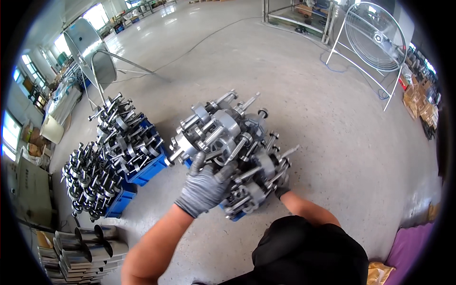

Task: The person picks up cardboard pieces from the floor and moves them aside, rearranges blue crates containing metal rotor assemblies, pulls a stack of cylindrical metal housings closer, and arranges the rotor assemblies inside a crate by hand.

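Bright daylight from left-side windows [96, 17], floor [342, 142] glare, blackened, bowed edges.

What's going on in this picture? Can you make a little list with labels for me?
Left hand: gray-gloved, at heaped silvery metal drums and rods; grip unclear
Right hand: gloved, mostly hidden at the heap's right side
Under heap: blue plastic bin
Left of heap: two blue rectangular plastic bins, piled with similar metal parts
Upper right: round silver wire-caged fan
Floor: gray
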Tool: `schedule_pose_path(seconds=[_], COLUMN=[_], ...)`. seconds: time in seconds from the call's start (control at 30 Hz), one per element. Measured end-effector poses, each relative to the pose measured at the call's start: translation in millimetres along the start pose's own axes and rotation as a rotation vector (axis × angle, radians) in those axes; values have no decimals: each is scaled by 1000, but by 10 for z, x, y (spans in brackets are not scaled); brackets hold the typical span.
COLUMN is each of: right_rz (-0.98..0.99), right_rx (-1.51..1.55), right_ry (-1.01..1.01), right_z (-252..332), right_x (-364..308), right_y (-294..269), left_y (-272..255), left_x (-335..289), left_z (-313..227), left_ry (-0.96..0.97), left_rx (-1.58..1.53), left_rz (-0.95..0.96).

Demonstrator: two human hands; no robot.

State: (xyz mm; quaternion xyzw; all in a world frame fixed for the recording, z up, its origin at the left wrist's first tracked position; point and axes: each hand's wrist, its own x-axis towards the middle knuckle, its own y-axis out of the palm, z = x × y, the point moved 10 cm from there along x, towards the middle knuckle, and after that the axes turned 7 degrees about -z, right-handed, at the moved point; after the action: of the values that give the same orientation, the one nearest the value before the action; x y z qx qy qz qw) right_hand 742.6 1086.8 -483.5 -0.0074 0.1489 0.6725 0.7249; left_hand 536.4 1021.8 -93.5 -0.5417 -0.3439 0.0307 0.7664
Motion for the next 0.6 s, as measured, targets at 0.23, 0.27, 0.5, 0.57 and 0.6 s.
schedule_pose_path(seconds=[0.23,0.27,0.5,0.57,0.6], right_rz=[53,74,151,119,76], right_rx=[-77,-95,-201,-219,-194], right_ry=[331,375,585,595,575], right_z=[-1343,-1496,-2011,-1865,-1681], right_x=[-824,-927,-1357,-1214,-1019], right_y=[26,49,-295,-661,-834], left_y=[-55,-9,-685,-401,-133], left_x=[-926,-1067,-1211,-1709,-2244], left_z=[680,913,1477,1708,1891], left_ry=[252,124,-70,-407,-645], left_rx=[252,144,232,20,-218], left_rz=[250,414,-32,-109,-216])
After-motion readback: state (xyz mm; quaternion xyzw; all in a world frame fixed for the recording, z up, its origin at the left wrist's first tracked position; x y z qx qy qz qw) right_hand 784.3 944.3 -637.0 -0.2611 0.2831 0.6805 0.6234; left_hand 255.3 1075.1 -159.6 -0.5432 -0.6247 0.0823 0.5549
